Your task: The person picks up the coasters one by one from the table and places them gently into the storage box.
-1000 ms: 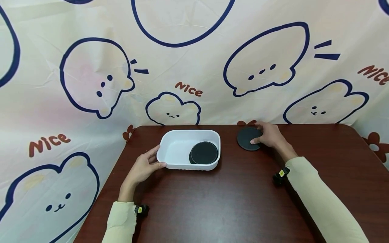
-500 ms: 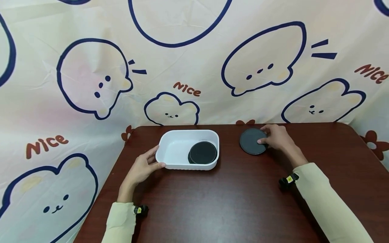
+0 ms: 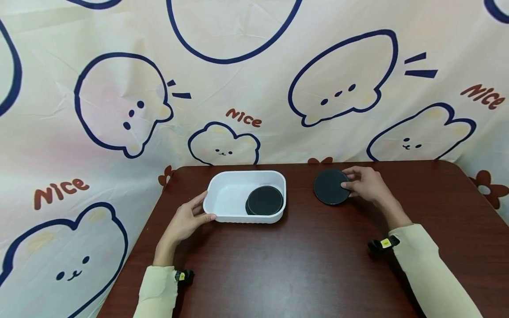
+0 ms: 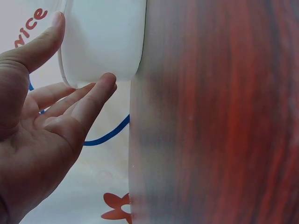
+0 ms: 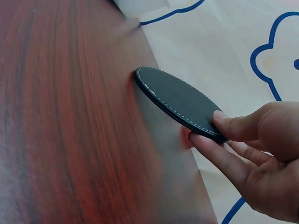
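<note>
My right hand (image 3: 370, 187) pinches a round black coaster (image 3: 331, 187) by its right edge, thumb on top and fingers beneath. In the right wrist view the coaster (image 5: 180, 100) shows pale stitching round its rim and tilts, its held side raised above the table and its far edge close over the wood. To its left stands a white rectangular tray (image 3: 226, 196), with more black coasters (image 3: 265, 200) stacked at its right end. My left hand (image 3: 190, 221) holds the tray's left end, thumb at the near rim and fingers round the end wall.
The dark brown wooden table (image 3: 302, 265) runs back to a printed cloth (image 3: 278, 88) hanging right behind it. Tray and held coaster are both near the table's back edge. A black wrist camera (image 3: 383, 244) sits on my right wrist.
My right hand has drawn the coaster slightly to the right and nearer to me, and its grip has moved to the coaster's right edge. The left hand and tray stay put.
</note>
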`<state>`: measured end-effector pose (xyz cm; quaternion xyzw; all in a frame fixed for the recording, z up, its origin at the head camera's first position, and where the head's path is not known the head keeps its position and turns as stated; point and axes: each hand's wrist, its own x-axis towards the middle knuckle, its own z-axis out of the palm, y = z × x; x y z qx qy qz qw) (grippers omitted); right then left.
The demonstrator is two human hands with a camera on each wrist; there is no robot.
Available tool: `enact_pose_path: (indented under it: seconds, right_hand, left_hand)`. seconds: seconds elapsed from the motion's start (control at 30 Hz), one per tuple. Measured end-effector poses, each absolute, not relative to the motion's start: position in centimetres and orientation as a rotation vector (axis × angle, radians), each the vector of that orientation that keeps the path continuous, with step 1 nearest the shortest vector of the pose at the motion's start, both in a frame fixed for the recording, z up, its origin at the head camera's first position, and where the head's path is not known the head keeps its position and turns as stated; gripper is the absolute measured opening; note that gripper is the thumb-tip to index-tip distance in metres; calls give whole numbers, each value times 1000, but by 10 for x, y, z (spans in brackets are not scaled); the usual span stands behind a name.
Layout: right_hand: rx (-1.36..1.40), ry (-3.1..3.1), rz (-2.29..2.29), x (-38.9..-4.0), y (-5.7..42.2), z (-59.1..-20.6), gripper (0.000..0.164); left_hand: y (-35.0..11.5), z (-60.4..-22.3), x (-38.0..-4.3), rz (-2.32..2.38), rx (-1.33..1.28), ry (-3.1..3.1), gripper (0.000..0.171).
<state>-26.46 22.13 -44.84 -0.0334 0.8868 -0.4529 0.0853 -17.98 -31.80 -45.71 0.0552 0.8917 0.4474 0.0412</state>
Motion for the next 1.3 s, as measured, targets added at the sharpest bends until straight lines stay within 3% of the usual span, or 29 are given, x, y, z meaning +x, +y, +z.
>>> enact_pose_path:
  seconds: [0.43, 1.3]
  right_hand:
    - [-68, 2508, -1556, -248, 231, -464, 53]
    - [54, 2160, -1935, -240, 235, -459, 60]
  left_hand:
    - [-314, -456, -181, 1375, 189, 2714, 93]
    - [-317, -456, -179, 1340, 173, 2721, 92]
